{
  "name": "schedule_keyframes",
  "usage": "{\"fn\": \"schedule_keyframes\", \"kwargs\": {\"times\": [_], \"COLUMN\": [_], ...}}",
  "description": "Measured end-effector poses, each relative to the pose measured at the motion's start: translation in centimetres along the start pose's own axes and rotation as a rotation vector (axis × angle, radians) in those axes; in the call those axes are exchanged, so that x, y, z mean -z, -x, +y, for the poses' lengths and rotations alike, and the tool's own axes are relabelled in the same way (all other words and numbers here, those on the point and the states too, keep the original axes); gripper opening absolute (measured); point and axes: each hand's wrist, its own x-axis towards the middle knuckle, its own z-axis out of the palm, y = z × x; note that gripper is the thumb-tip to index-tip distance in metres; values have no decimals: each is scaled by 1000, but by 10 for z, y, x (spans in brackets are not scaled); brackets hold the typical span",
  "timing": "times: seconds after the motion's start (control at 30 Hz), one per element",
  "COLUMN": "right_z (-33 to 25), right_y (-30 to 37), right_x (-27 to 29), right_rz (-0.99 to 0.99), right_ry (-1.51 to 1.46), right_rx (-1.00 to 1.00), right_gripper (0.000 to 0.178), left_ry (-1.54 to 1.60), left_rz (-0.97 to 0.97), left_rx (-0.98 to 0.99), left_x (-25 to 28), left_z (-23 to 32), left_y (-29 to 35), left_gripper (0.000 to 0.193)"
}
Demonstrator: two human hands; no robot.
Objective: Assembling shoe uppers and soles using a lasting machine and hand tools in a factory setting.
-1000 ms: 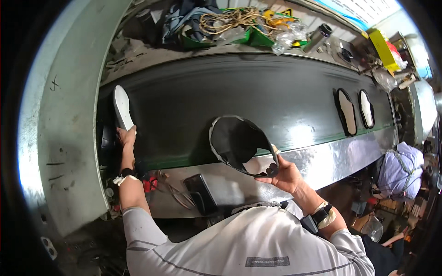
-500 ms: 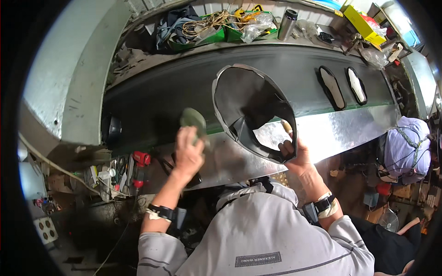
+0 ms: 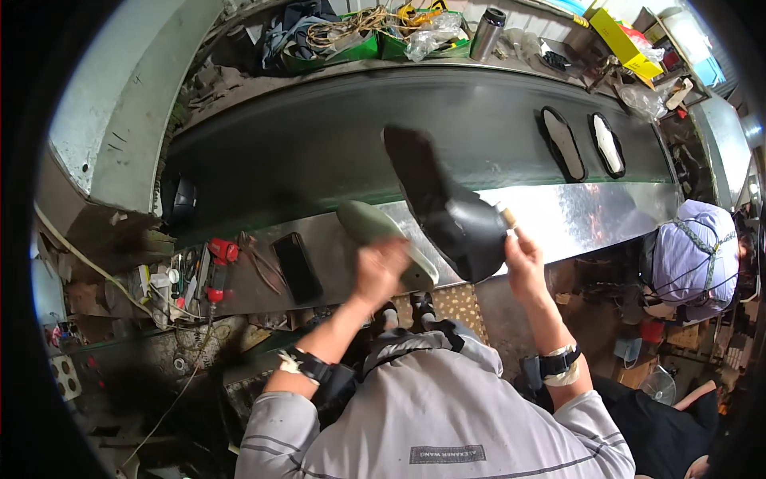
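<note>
My left hand (image 3: 381, 267) is closed round a green shoe last (image 3: 363, 219), held over the metal edge of the bench; the last's rounded end points to the far left. Close to its right, a black boot upper (image 3: 467, 227) hangs in my right hand (image 3: 523, 259), its shaft leaning to the far left. Fingers of that hand pinch the upper's near right side. A short tan, wood-like piece (image 3: 508, 215) sticks out beside those fingers; its other end is hidden. The last and the upper are close together, and I cannot tell whether they touch.
A black phone (image 3: 297, 267), pliers (image 3: 262, 262) and a red power tool (image 3: 219, 267) lie to the left. Two black soles (image 3: 565, 144) rest on the dark belt (image 3: 303, 136) at the right. Green bins (image 3: 343, 54) and a steel flask (image 3: 487, 34) line the back shelf.
The green last has come right and nearer, toward the upper. The boot upper has turned from showing its wide opening to showing its side. The phone is now uncovered.
</note>
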Motion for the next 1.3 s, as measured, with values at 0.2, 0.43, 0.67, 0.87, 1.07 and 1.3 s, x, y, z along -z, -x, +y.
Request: {"fn": "schedule_keyframes", "kwargs": {"times": [0.2, 0.43, 0.67, 0.87, 1.07, 1.3], "right_z": [29, 89, 127, 116, 98, 131], "right_y": [38, 39, 10, 35, 62, 36], "right_x": [-19, -39, -50, -19, 25, 46], "right_rz": [-723, -572, -434, -498, -570, -664], "right_ry": [1053, 1189, 781, 763, 818, 857], "right_rx": [603, 841, 525, 330, 338, 436], "right_gripper": [41, 60, 116, 106, 92, 97], "left_ry": [639, 27, -624, -645, -549, -755], "left_rz": [13, 380, 681, 597, 560, 585], "left_rx": [487, 414, 256, 295, 471, 450], "left_x": [91, 108, 88, 81, 5, -9], "left_z": [33, -10, -39, -63, -45, -40], "left_y": [-60, -95, -117, -90, -64, -67], "left_gripper": [45, 38, 39, 40, 69, 64]}}
